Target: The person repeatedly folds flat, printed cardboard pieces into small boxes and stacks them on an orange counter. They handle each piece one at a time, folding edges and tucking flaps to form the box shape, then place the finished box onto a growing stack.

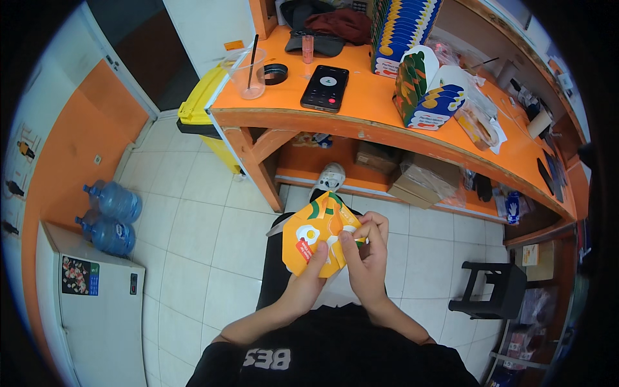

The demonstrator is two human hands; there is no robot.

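Above my lap I hold a yellow printed cardboard food box, partly folded, with a fried-egg picture and green and orange shapes on it. My left hand grips its lower edge, the thumb lying on the front face and the other fingers hidden behind. At the box's right side my right hand pinches a folded flap between thumb and bent fingers. Beyond, on the orange table, stands an opened green-and-blue food box with more nested in it. Behind that rises a tall stack of similar nested boxes.
A phone, a clear plastic cup with a black straw and a black tape roll lie on the table. Cardboard boxes sit on its lower shelf. A black stool stands right, blue water bottles and a white fridge left.
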